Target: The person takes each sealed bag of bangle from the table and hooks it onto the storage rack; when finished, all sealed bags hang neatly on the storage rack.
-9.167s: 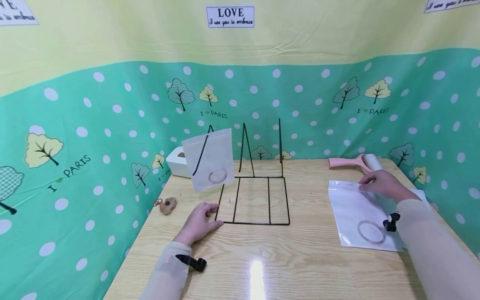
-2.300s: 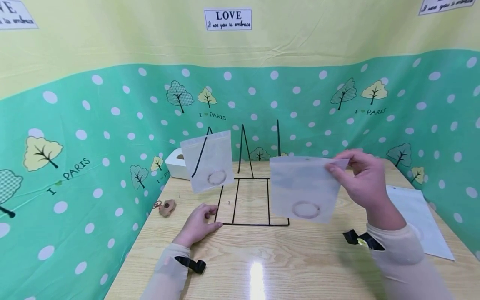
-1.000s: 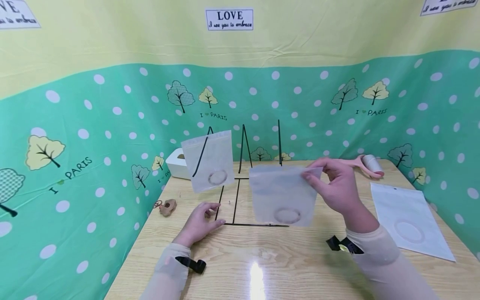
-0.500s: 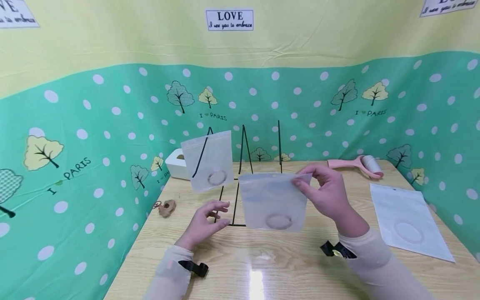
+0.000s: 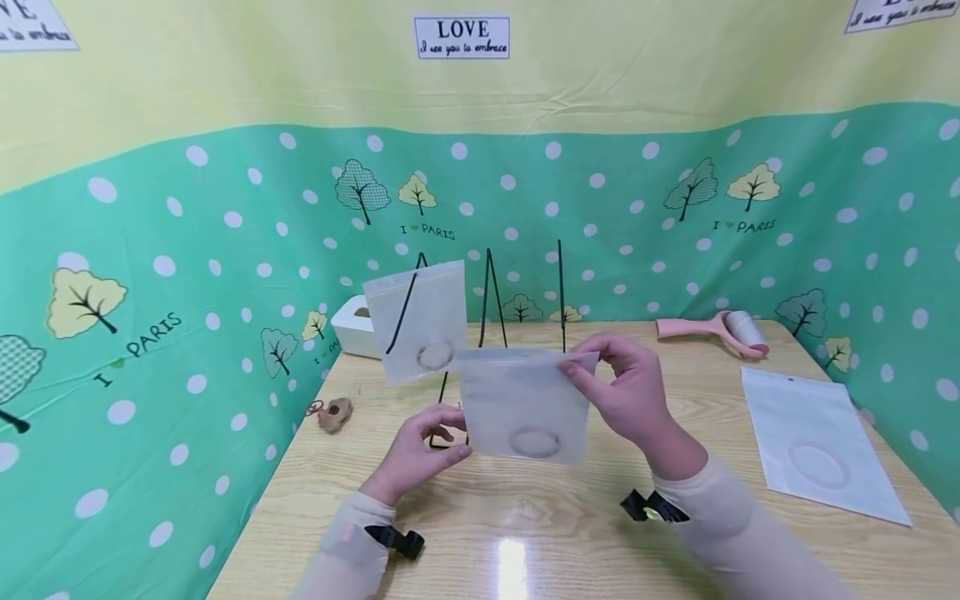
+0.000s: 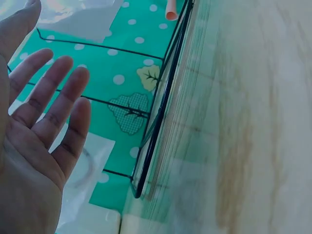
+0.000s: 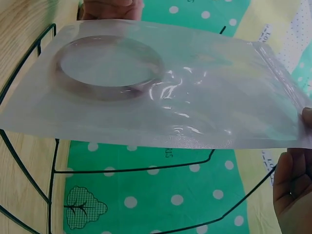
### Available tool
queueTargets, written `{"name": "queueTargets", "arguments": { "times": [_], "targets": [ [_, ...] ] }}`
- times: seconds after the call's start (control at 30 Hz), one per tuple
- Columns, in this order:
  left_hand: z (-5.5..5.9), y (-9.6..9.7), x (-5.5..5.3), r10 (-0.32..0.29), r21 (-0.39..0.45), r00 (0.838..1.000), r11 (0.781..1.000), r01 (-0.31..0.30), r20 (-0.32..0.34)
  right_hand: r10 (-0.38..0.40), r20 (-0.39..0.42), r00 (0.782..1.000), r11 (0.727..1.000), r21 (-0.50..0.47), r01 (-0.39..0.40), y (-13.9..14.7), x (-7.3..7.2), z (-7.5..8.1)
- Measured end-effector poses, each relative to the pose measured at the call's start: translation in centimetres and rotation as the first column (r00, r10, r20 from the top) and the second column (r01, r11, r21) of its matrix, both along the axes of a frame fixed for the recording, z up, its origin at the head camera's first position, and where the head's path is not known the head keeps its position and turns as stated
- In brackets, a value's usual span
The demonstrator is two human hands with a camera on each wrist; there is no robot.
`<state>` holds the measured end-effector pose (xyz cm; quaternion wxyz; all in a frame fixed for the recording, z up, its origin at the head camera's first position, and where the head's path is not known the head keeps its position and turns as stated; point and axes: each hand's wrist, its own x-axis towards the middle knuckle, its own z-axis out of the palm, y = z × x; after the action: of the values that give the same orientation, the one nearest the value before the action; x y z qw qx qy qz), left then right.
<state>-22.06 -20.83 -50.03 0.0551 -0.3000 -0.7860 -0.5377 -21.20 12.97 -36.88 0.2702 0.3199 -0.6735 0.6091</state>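
My right hand [image 5: 626,396] pinches the top right corner of a translucent zip bag [image 5: 525,400]. A brownish bangle [image 7: 107,92] shows through the bag near its bottom. Beside the bag's left edge is my left hand [image 5: 420,454], its fingers loosely bent in the head view and spread in the left wrist view. Whether those fingers touch the bag I cannot tell. Behind the held bag stands a black wire display rack [image 5: 561,283], its base partly hidden. Another bag [image 5: 423,321] with a ring-shaped bangle hangs on the rack's left hook.
A flat white bag [image 5: 787,425] with a ring inside lies at the table's right. Behind it lies a pink lint roller [image 5: 723,331]. A white box [image 5: 356,329] stands at the back left, and a small brown pendant [image 5: 335,414] lies near the left edge.
My right hand has picked the bag up from the stack on the right and brought it left, in front of the rack. The left hand has lifted off the rack's base towards it.
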Motion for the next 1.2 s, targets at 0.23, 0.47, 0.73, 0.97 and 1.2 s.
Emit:
{"name": "queueTargets", "arguments": {
  "times": [0.23, 0.47, 0.73, 0.97, 1.2],
  "targets": [
    [0.1, 0.4, 0.1, 0.023, 0.013, 0.999, 1.0, -0.023, -0.035, 0.005, -0.012, 1.0, 1.0, -0.013, -0.005, -1.1, -0.2, -0.4],
    [0.2, 0.6, -0.1, 0.08, 0.051, 0.991, 0.996, -0.075, -0.103, 0.013, -0.006, 1.0, 1.0, -0.026, -0.013, -2.0, -0.7, -0.7],
    [0.2, -0.2, -0.1, 0.076, 0.085, 0.992, 0.994, -0.068, -0.098, 0.036, 0.008, 0.999, 0.999, -0.021, -0.036, -2.7, -0.8, -0.8],
    [0.0, -1.1, -0.4, 0.099, 0.09, 0.991, 0.992, -0.091, -0.086, 0.07, 0.0, 0.998, 0.997, -0.018, -0.07, -3.5, -1.4, -1.1],
    [-0.2, -1.4, -0.5, 0.143, 0.091, 0.986, 0.987, -0.135, -0.086, 0.088, -0.001, 0.996, 0.995, -0.036, -0.088, -4.2, -1.8, -1.3]
  ]
}}
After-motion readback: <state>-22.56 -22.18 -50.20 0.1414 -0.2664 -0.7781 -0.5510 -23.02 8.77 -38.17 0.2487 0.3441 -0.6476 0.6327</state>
